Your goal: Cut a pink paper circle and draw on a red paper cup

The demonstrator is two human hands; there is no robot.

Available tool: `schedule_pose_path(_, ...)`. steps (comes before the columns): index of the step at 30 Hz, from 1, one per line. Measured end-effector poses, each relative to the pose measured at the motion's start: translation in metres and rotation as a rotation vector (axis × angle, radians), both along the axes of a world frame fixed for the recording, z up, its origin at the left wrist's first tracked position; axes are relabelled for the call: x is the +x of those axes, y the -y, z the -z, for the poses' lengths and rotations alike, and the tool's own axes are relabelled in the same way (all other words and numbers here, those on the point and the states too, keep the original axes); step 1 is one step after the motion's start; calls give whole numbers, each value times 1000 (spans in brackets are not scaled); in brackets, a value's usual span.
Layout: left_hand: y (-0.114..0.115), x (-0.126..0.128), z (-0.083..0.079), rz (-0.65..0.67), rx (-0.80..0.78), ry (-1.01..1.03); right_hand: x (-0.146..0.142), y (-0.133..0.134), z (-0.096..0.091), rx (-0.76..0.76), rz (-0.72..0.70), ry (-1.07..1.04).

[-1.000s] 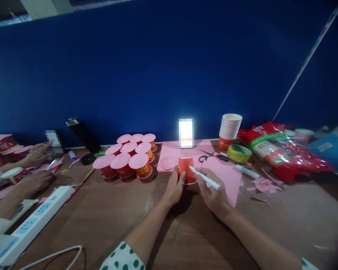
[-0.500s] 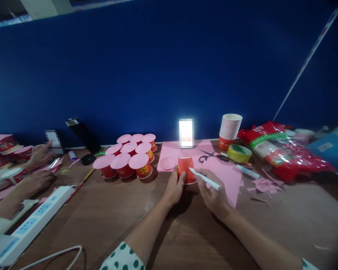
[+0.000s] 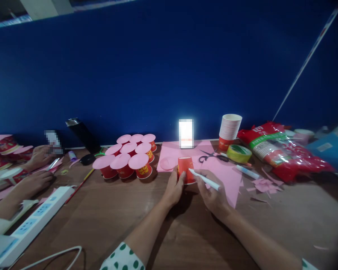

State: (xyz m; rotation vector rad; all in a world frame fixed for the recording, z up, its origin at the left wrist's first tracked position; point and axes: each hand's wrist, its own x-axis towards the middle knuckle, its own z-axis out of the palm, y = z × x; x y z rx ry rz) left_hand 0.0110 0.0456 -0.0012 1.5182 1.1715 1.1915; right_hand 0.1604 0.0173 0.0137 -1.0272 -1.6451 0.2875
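Note:
My left hand (image 3: 175, 186) is wrapped round a red paper cup (image 3: 185, 165), which is upside down just above the table or on it; I cannot tell which. Between the fingers of my right hand (image 3: 212, 191) is a white marker pen (image 3: 208, 180), its tip at the cup's right side. Behind the cup lie sheets of pink paper (image 3: 225, 180) and a round pink paper disc (image 3: 168, 163). Black scissors (image 3: 214, 156) rest on the paper. To the left stand several red cups (image 3: 143, 171) topped with pink paper discs (image 3: 138, 161).
A cup stack (image 3: 230, 129), yellow tape roll (image 3: 239, 153), another marker (image 3: 248, 171), paper scraps (image 3: 264, 185) and a red plastic bag (image 3: 281, 150) are at right. At left are a black flask (image 3: 83, 135), a power strip (image 3: 35, 219) and another person's hands (image 3: 38, 183).
Almost nothing differs. The cup and marker are held in the same place, with only a very slight shift of the marker tip.

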Motion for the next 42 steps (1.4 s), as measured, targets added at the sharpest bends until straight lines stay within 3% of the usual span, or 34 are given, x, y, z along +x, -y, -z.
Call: schedule_pose_path(42, 0, -2, 4, 17, 26, 19, 1, -1, -1, -27, 43, -68)
